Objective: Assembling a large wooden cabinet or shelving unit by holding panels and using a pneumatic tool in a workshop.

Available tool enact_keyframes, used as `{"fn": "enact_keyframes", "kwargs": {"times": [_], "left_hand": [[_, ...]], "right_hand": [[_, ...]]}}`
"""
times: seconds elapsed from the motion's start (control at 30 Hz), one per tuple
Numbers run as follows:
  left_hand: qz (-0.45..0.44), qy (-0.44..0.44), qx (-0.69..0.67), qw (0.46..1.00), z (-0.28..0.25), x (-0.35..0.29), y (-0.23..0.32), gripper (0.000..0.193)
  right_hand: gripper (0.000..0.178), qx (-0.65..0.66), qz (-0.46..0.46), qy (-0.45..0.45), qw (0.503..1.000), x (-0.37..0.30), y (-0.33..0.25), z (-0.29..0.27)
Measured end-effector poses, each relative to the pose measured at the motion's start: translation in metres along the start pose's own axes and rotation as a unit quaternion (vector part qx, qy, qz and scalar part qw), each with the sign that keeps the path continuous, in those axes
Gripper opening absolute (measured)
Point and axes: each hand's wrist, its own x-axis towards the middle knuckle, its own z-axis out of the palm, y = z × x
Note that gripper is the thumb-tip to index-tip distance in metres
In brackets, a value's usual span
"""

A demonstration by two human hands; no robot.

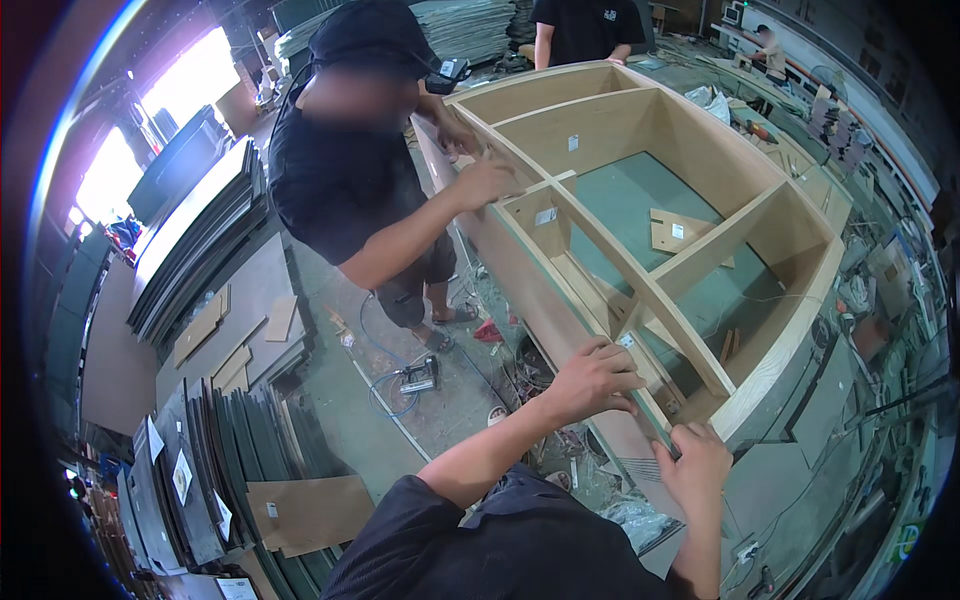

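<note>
A large wooden cabinet frame [780, 365] with several compartments lies with its open side up in front of me. Along its left side runs a long panel [535, 292] with a thin greenish edge. My left hand [598, 382] has its fingers curled over the top edge of this panel. At the near corner, my right hand [696, 466] grips the panel's end, thumb on the edge. Farther along the same side, a co-worker's hands [487, 182] rest on the panel. Inside the frame lies a loose wooden piece [665, 232] with a white label.
A co-worker in dark clothes [350, 180] stands at the left; another person [585, 30] is at the far end. A nail gun [419, 375] with a blue hose lies on the floor. Stacked panels [270, 440] stand at left. Scraps and tools clutter the right.
</note>
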Motion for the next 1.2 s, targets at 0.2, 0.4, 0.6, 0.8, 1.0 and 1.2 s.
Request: {"fn": "enact_keyframes", "kwargs": {"times": [0.2,0.4,0.6,0.8,1.0,1.2], "left_hand": [[0.001,0.001,-0.001,1.0,-0.001,0.0,0.001,0.046],[0.001,0.0,-0.005,1.0,-0.001,0.001,0.001,0.046],[0.002,0.002,0.0,1.0,0.0,0.0,0.0,0.045],[0.0,0.001,-0.004,1.0,-0.001,0.001,0.001,0.045],[0.0,-0.016,0.007,1.0,-0.001,0.002,0.0,0.045],[-0.001,-0.017,0.008,1.0,0.0,0.002,0.0,0.044]], "right_hand": [[0.023,0.001,-0.006,0.008,1.0,0.0,0.0,0.001],[0.023,0.001,-0.015,0.016,1.0,0.0,0.002,0.002],[0.023,-0.008,-0.015,0.013,1.0,0.0,0.001,0.002],[0.023,-0.003,-0.01,0.022,1.0,0.0,0.001,0.003],[0.025,-0.007,-0.012,0.028,0.999,0.001,0.0,0.004],[0.031,0.001,0.016,0.024,1.0,0.008,-0.009,0.003]]}}
